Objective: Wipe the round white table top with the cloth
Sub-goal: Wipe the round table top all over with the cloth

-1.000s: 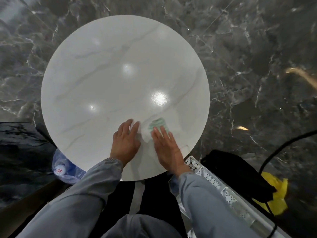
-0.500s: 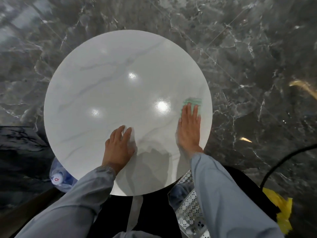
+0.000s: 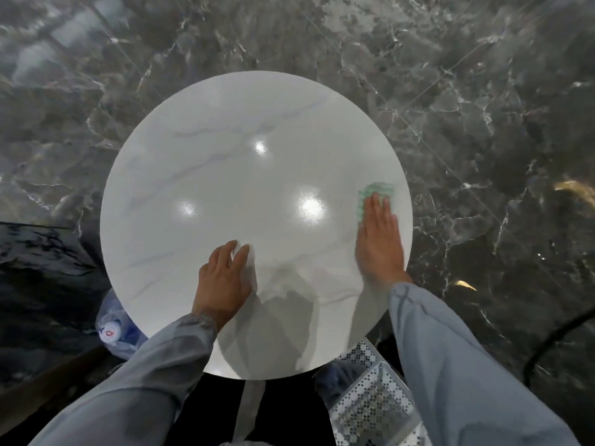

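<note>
Right hand [image 3: 380,239], fingers together, flat on green cloth [image 3: 376,189] at table [image 3: 225,162] right rim; left hand [image 3: 223,284] fingers loosely spread, bracing lower centre. Risk: cloth sliding off rim.

The table [image 3: 225,175] is seen as white with faint grey veins; the cloth [image 3: 376,189] is pale green, the floor [image 3: 483,91] dark grey marble, the sleeves [image 3: 450,365] light grey-blue.

Only one mark shows: the white cap [image 3: 109,333] of a bottle [image 3: 117,329], lower left of the frame beside the table [image 3: 225,175], carries a red and blue marking too blurred to read.
</note>
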Demonstrator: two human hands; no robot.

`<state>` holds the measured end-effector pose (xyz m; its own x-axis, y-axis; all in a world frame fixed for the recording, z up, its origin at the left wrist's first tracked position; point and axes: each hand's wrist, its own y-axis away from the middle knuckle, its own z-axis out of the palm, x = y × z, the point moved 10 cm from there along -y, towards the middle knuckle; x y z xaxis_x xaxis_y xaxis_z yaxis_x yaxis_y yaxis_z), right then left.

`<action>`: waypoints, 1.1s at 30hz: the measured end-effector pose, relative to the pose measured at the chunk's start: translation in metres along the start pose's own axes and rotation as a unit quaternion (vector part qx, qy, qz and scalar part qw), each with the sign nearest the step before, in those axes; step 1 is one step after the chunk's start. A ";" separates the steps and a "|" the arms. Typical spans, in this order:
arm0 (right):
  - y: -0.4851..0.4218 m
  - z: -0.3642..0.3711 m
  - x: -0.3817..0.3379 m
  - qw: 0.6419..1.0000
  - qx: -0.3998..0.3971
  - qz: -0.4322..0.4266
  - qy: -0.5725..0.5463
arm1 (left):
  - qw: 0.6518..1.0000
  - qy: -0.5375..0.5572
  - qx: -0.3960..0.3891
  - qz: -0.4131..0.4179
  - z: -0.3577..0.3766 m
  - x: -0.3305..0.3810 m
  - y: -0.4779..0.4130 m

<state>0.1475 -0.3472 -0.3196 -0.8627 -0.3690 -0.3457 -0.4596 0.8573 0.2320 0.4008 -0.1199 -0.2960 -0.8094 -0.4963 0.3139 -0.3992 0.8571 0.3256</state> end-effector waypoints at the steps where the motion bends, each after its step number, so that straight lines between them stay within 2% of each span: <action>1: -0.006 -0.006 0.007 0.999 0.004 0.029 -0.019 | 1.000 -0.004 0.007 0.009 -0.003 0.001 -0.001; 3: -0.015 -0.006 -0.001 0.998 0.026 0.062 -0.013 | 1.000 -0.008 0.014 0.013 -0.009 -0.003 -0.006; 5: -0.015 0.005 -0.036 0.999 0.034 0.038 0.012 | 1.000 0.005 0.005 -0.006 -0.013 -0.014 -0.012; 8: 0.010 0.052 -0.134 0.994 -0.023 -0.107 0.003 | 0.999 0.023 0.001 -0.042 -0.017 -0.033 -0.010; 11: 0.078 0.107 -0.236 0.954 -0.108 -0.280 0.015 | 0.997 0.035 0.012 -0.072 -0.018 -0.049 0.000; 13: 0.118 0.132 -0.263 0.919 -0.143 -0.363 0.054 | 0.994 0.039 0.025 -0.103 -0.020 -0.063 0.012; 15: 0.112 0.130 -0.259 0.912 -0.127 -0.386 0.060 | 0.989 0.049 0.023 -0.138 -0.020 -0.079 0.026; 18: 0.052 0.100 -0.222 0.935 -0.110 -0.334 0.044 | 0.988 0.062 0.025 -0.142 -0.024 -0.085 0.036; 21: -0.027 0.041 -0.142 0.983 -0.048 -0.178 0.002 | 0.990 0.065 0.036 -0.123 -0.025 -0.073 0.028; 24: -0.072 -0.006 -0.060 0.999 -0.016 -0.037 -0.028 | 0.994 0.042 0.030 -0.097 -0.023 -0.059 0.017; 27: -0.096 -0.021 -0.016 1.000 -0.001 0.021 -0.022 | 0.996 0.037 0.032 -0.073 -0.027 -0.052 0.008; 30: -0.110 -0.019 -0.012 0.996 0.011 0.083 -0.022 | 0.996 0.043 0.030 -0.068 -0.028 -0.056 0.005; 32: -0.115 -0.013 -0.034 0.997 0.022 0.076 -0.019 | 0.996 0.044 0.034 -0.071 -0.029 -0.062 0.004; 33: -0.116 -0.009 -0.055 0.999 0.024 0.036 -0.012 | 0.995 0.045 0.036 -0.076 -0.030 -0.066 0.003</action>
<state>0.2467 -0.4293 -0.3190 -0.8881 -0.2968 -0.3511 -0.3844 0.8983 0.2130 0.4655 -0.0889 -0.2888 -0.6972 -0.6281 0.3455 -0.5462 0.7776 0.3115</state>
